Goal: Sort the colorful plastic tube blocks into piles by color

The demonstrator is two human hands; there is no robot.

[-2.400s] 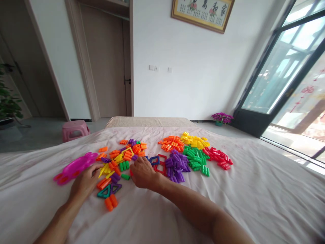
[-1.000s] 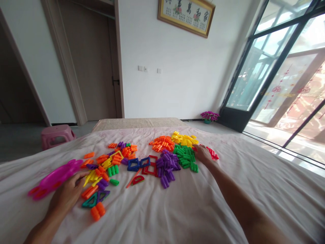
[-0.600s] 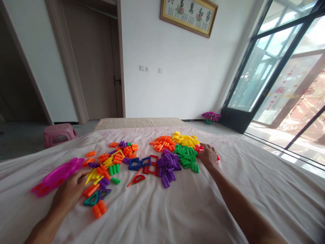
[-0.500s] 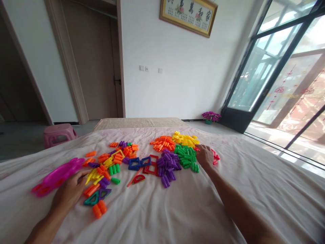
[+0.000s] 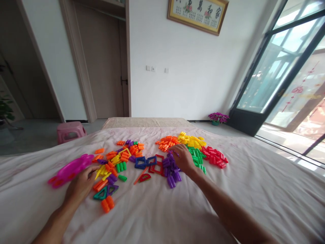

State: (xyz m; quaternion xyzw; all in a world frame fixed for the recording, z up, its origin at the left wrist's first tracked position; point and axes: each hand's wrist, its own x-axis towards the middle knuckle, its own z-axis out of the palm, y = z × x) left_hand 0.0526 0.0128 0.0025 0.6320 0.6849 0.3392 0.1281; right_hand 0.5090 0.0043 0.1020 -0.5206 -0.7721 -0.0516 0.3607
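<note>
My left hand (image 5: 80,183) is at the left of a mixed heap of plastic toy pieces. Its curled fingertips touch the slim yellow pieces (image 5: 103,173); whatever they hold is hidden. Over the purple tube-shaped pieces (image 5: 171,176) arches my right hand (image 5: 183,158), fingers bent downward. Purple shows at its fingers, but I cannot make out what is gripped. Around that hand lie sorted piles of orange pieces (image 5: 167,143), yellow pieces (image 5: 191,140), green pieces (image 5: 197,156) and red pieces (image 5: 215,157).
A magenta animal-shaped tray (image 5: 71,169) lies left of the mixed heap. Blue square frames (image 5: 140,162), red square frames (image 5: 157,167) and a red half-round piece (image 5: 145,178) lie between the heaps. A wrinkled pale sheet (image 5: 157,217) covers the surface. Beyond stands a pink stool (image 5: 71,132).
My right hand has moved left from the red pieces to the purple pile, uncovering the red pile. My left hand stays by the yellow pieces. The view has turned slightly left.
</note>
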